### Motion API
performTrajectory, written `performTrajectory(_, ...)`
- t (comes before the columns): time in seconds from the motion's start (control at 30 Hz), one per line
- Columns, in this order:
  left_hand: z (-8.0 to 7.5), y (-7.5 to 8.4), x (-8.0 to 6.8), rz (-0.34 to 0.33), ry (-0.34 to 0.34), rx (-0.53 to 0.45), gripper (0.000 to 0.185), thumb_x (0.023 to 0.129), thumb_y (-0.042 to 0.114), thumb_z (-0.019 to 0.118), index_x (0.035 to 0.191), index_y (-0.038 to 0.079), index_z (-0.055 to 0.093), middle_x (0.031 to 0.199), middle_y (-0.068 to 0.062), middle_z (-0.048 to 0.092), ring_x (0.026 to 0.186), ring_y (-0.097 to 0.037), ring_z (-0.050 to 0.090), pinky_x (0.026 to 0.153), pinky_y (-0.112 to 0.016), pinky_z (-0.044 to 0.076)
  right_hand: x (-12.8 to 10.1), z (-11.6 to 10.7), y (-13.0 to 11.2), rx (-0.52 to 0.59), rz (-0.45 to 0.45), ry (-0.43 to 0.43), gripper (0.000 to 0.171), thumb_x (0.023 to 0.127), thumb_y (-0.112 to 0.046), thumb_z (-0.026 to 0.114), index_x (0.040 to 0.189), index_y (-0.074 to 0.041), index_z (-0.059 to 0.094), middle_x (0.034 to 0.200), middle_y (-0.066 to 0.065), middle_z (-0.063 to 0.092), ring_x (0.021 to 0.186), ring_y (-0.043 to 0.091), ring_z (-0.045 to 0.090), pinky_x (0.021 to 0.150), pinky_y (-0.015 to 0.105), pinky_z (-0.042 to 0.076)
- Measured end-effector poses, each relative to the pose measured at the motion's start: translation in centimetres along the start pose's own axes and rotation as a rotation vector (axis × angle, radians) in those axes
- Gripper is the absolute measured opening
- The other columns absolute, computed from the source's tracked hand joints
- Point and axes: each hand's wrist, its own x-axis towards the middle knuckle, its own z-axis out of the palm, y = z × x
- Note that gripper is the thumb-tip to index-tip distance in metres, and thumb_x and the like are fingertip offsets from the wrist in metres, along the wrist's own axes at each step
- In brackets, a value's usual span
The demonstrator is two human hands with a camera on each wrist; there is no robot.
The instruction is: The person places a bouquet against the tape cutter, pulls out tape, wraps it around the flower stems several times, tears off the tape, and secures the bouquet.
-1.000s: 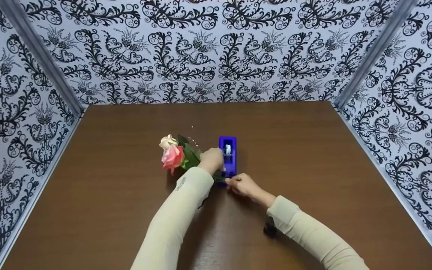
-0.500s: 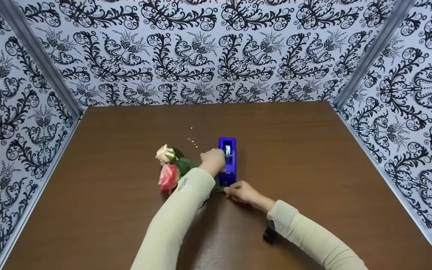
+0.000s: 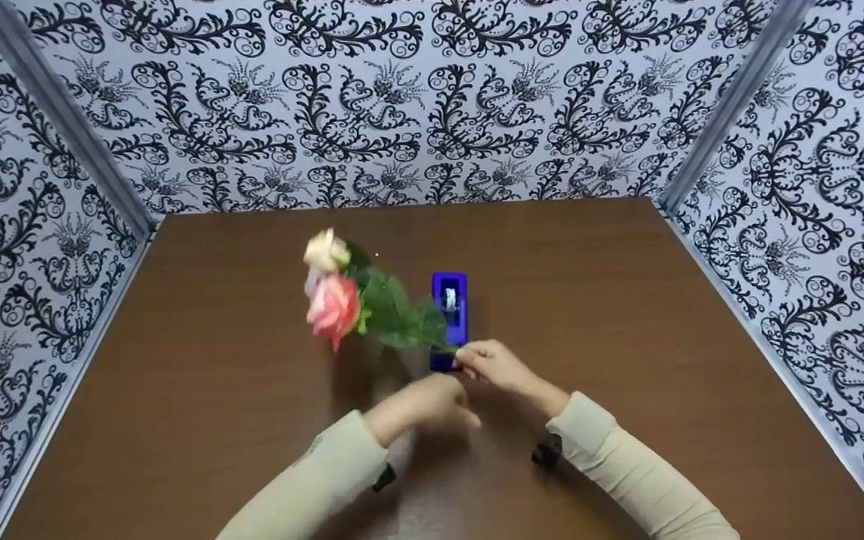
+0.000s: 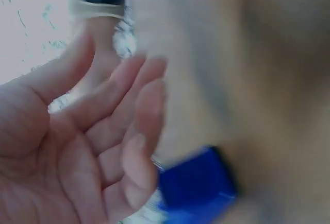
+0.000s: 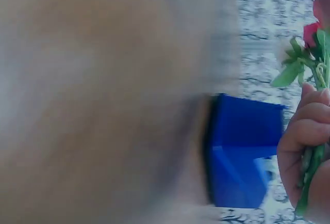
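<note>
In the head view my right hand (image 3: pixel 498 365) grips the stems of a bunch of roses, with a pink rose (image 3: pixel 334 307) and a cream rose (image 3: pixel 325 252) pointing left. Green leaves (image 3: pixel 391 311) lie across the view between blooms and hand. The right wrist view shows fingers curled round the green stems (image 5: pixel 312 177). My left hand (image 3: pixel 428 405) is nearer to me, below the stems, holding nothing; its fingers are loosely bent in the left wrist view. A blue tape dispenser (image 3: pixel 459 324) with a roll in it stands behind both hands, partly covered by leaves.
The brown tabletop (image 3: pixel 589 300) extends around the dispenser. Patterned walls (image 3: pixel 409 112) close off the back and both sides. Dark wrist devices hang under both sleeves, one being the black piece (image 3: pixel 547 452) at the right cuff.
My left hand has come away from beside the dispenser and moved toward me. The roses have swung up and away from me, still in my right hand, which has shifted slightly farther off.
</note>
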Motion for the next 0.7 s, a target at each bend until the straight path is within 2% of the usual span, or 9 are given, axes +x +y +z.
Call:
performTrajectory(0.1,0.7,-2.3,0.1,0.012,0.275,-0.213,0.024,0.083,0.024,0.066,0.085,0.000,0.068,0.074,-0.003,0.064,0.068,-0.014,0.056,0.062,-0.027,0.046,-0.2,-0.7,-3.3,0.086,-0.006,-0.088,0.023,0.097,-0.003,0.039,0.093,0.016,0.052,0.062,-0.001,0.048,0.050,0.002,0.041,0.044,0.018,0.032)
performTrajectory(0.17,0.9,-3.3,0.2,0.072,0.431,-0.375,0.026,0.084,0.022,0.065,0.096,-0.001,0.065,0.091,-0.011,0.065,0.082,-0.020,0.060,0.072,-0.030,0.048,-0.3,-1.0,-4.2,0.171,-0.009,-0.150,0.022,0.097,0.002,0.035,0.103,0.018,0.049,0.069,-0.002,0.050,0.057,0.002,0.044,0.051,0.016,0.036)
performTrajectory(0.2,0.9,-3.6,0.2,0.115,0.482,-0.454,0.028,0.084,0.021,0.065,0.100,-0.001,0.064,0.099,-0.014,0.064,0.090,-0.023,0.059,0.077,-0.031,0.048,-0.4,-1.1,-4.5,0.225,-0.003,-0.171,0.022,0.097,0.003,0.035,0.108,0.017,0.048,0.072,-0.001,0.051,0.061,0.002,0.046,0.054,0.016,0.038)
performTrajectory(0.23,0.8,-3.7,0.2,0.146,0.516,-0.533,0.028,0.085,0.020,0.064,0.102,-0.002,0.063,0.101,-0.016,0.063,0.093,-0.024,0.058,0.079,-0.032,0.047,-0.5,-1.1,-4.5,0.293,-0.003,-0.187,0.024,0.097,0.003,0.034,0.113,0.014,0.048,0.077,-0.003,0.053,0.064,0.002,0.048,0.058,0.016,0.039)
performTrajectory(0.3,0.7,-3.8,0.1,0.147,0.554,-0.673,0.028,0.087,0.020,0.062,0.104,-0.002,0.064,0.105,-0.016,0.062,0.094,-0.021,0.056,0.079,-0.031,0.047,-0.6,-1.0,-4.2,0.437,-0.013,-0.221,0.026,0.097,0.001,0.033,0.119,0.009,0.046,0.083,-0.001,0.055,0.067,0.004,0.052,0.061,0.018,0.043)
performTrajectory(0.4,0.6,-3.4,0.0,0.074,0.610,-0.829,0.026,0.088,0.019,0.060,0.104,-0.001,0.066,0.101,-0.011,0.065,0.088,-0.011,0.056,0.075,-0.027,0.046,-0.8,-0.3,-3.7,0.615,-0.017,-0.249,0.029,0.099,-0.004,0.034,0.124,-0.004,0.048,0.087,-0.001,0.058,0.063,0.004,0.055,0.054,0.017,0.045)
performTrajectory(0.47,0.7,-3.1,0.0,0.010,0.654,-0.948,0.026,0.088,0.017,0.061,0.104,-0.002,0.066,0.095,-0.005,0.067,0.081,-0.007,0.057,0.072,-0.024,0.046,-0.9,0.2,-3.3,0.682,-0.017,-0.255,0.026,0.099,-0.008,0.036,0.120,-0.007,0.051,0.084,-0.002,0.059,0.058,0.003,0.054,0.048,0.015,0.043)
performTrajectory(0.57,0.7,-2.5,0.0,-0.017,0.727,-1.099,0.022,0.086,0.010,0.062,0.096,-0.010,0.065,0.077,-0.001,0.065,0.068,-0.007,0.056,0.065,-0.022,0.046,-0.9,1.0,-3.0,0.735,0.041,-0.239,0.021,0.098,-0.017,0.041,0.109,-0.009,0.057,0.074,-0.005,0.060,0.052,-0.001,0.050,0.045,0.012,0.037)
performTrajectory(0.7,0.4,-1.1,-0.2,-0.043,0.808,-1.185,0.018,0.084,0.004,0.064,0.087,-0.013,0.063,0.066,0.003,0.059,0.062,-0.009,0.053,0.058,-0.021,0.043,-1.1,2.0,-3.1,0.700,0.093,-0.158,0.019,0.098,-0.022,0.043,0.092,-0.013,0.058,0.064,-0.009,0.055,0.048,-0.001,0.042,0.045,0.016,0.030)
